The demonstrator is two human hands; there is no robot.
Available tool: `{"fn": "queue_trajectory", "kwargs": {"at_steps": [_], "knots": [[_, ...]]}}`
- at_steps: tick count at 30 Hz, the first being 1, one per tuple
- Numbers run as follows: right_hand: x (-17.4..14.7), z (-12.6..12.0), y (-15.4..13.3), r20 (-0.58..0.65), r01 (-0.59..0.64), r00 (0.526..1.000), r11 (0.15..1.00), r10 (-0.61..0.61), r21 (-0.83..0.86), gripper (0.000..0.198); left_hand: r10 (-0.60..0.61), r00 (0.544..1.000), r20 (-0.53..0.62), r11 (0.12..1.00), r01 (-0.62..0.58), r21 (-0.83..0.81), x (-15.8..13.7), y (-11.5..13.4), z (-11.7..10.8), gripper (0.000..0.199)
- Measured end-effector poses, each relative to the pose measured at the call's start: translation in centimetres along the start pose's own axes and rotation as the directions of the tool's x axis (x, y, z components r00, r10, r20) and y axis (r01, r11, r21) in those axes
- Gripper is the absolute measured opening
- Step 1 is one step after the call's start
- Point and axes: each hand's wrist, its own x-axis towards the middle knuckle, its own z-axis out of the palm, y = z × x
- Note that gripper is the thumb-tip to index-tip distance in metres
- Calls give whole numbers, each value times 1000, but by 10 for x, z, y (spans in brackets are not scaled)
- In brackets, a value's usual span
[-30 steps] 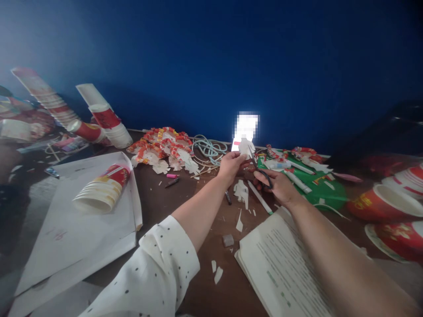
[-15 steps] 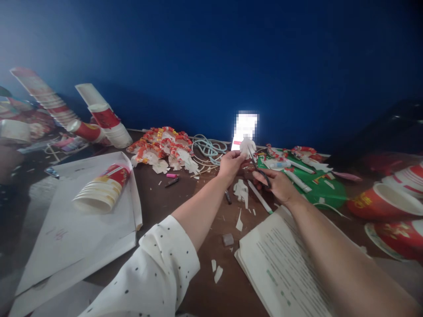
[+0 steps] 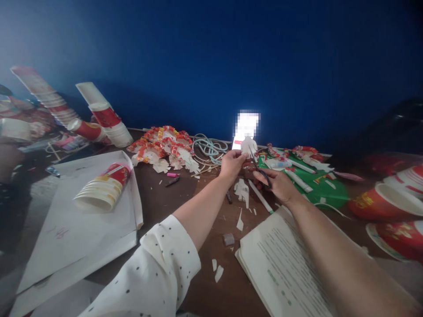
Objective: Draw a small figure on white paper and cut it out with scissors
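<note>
My left hand [image 3: 233, 164] pinches a small white paper cutout [image 3: 248, 147] by its lower edge, above the table. Dark-handled scissors [image 3: 261, 172] are gripped in my right hand [image 3: 278, 185], their blades lying against the cutout. Below the hands, another white cut-out paper piece [image 3: 242, 192] lies on the brown table, beside a white marker [image 3: 261, 198] with a green end. Paper scraps [image 3: 239, 220] are scattered nearer to me. Right behind the cutout a bright phone screen [image 3: 246, 125] stands against the blue wall.
Red-and-white paper cutouts [image 3: 165, 149] are heaped left of a pale blue cord [image 3: 209, 147]. Stacked paper cups [image 3: 107, 119] lean at the left; others [image 3: 386, 200] lie at the right. A white box lid [image 3: 82, 237], a printed booklet [image 3: 280, 255] and a green mat [image 3: 330, 196] cover parts of the table.
The hands, cutout and scissors keep nearly the same place. The whole view has shifted very slightly; I see no other clear difference.
</note>
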Motion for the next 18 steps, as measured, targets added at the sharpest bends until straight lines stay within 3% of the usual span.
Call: {"fn": "queue_trajectory", "kwargs": {"at_steps": [18], "knots": [[0,1,-1,-4,25,1000,1000,-25,-13,49,13,1000,-27,1000,-13,8,-3,0,1,11]]}}
